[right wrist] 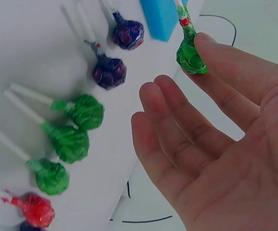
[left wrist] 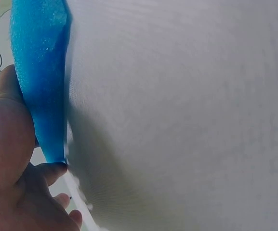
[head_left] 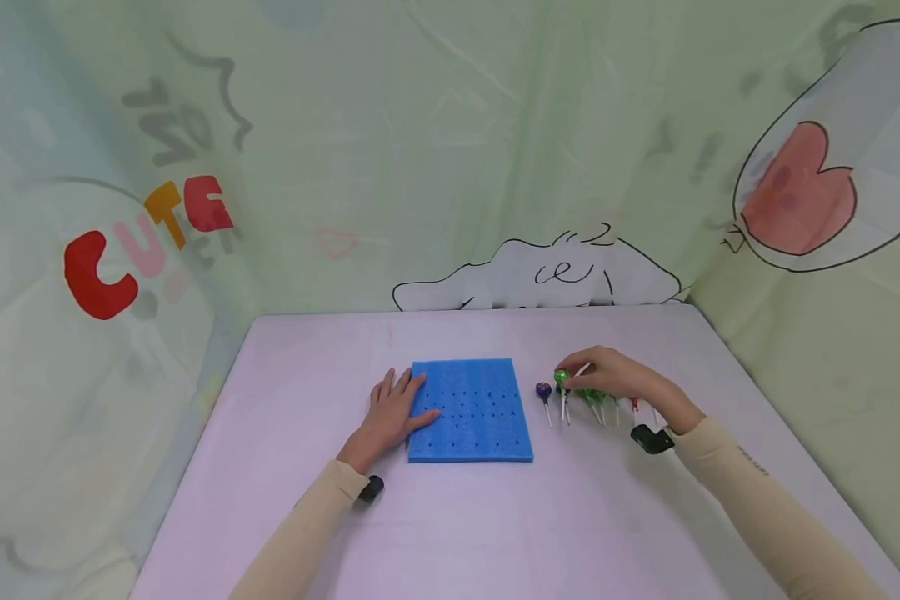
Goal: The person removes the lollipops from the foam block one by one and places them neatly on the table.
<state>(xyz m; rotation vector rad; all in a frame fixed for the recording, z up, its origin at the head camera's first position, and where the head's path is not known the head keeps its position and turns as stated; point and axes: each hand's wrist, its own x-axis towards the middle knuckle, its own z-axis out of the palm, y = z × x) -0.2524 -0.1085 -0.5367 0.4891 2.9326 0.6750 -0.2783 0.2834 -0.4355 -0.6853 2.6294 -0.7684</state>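
Note:
My right hand pinches a green-wrapped lollipop by its head between thumb and forefinger, its white stick hanging down in the head view. The other fingers of that hand stay off the candy. Beneath and beside it lie more lollipops: two purple ones, several green ones and a red one. On the left, my left hand rests at the edge of a blue foam board dotted with rows of small holes. Its thumb lies on the board's top, its fingers spread along the left and far-left edge.
Both hands work over a pale table with a cloth backdrop rising behind it and at both sides. The lollipops lie in a row right of the board. A dark wrist camera sits under the right wrist.

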